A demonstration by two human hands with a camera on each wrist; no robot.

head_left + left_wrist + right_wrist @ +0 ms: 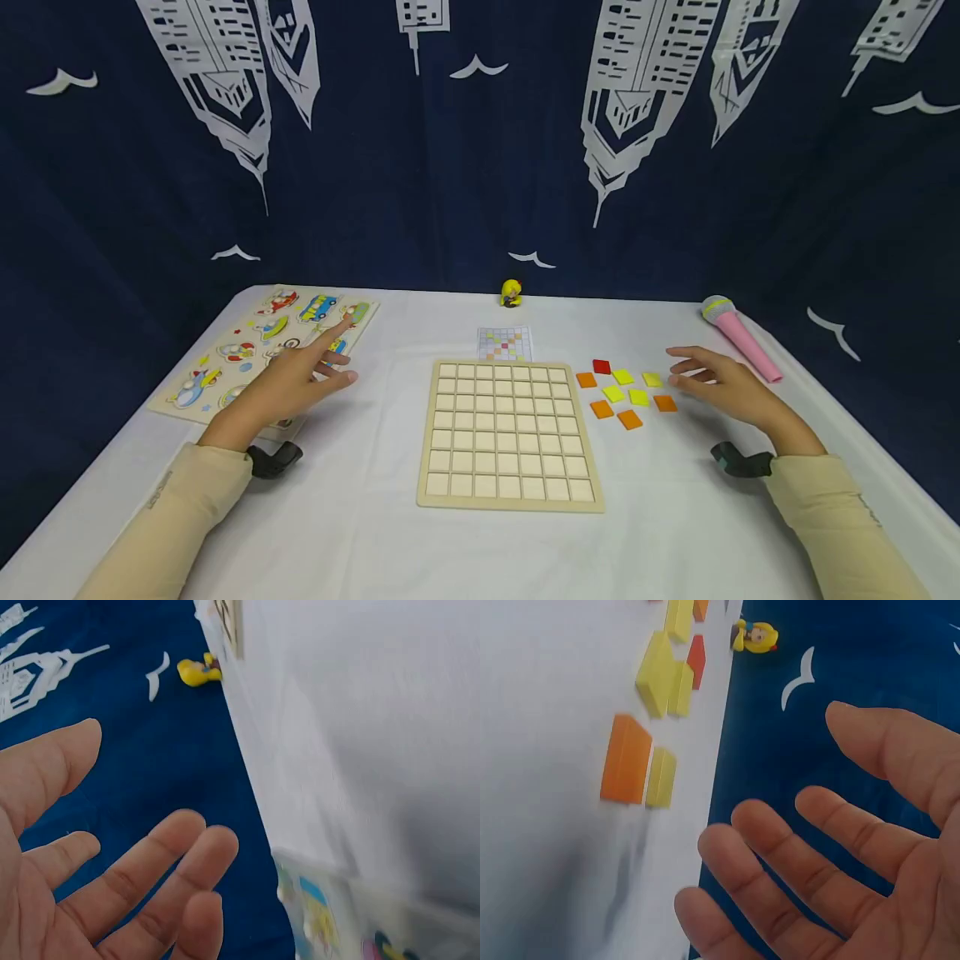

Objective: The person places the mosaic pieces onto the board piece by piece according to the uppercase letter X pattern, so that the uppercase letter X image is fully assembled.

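My left hand (296, 379) hovers over the near right part of a picture puzzle board (255, 333), fingers spread and holding nothing. On the other side, my right hand (723, 383) hangs in the air just right of several loose square tiles, also with nothing in it. Those tiles are orange (602, 409), yellow (638, 397) and one red (602, 367). Between the hands lies a wooden grid board (506, 433) whose squares hold no coloured tile. Behind it is a small card (505, 343) printed with a grid of coloured squares. Both wrist views show relaxed, parted fingers (761, 832).
A small yellow-haired figurine (511, 293) stands at the table's back edge. A pink toy microphone (746, 340) lies at the right, beyond my right hand. White cloth (360, 483) covers the table, and a dark blue patterned curtain (450, 183) hangs behind.
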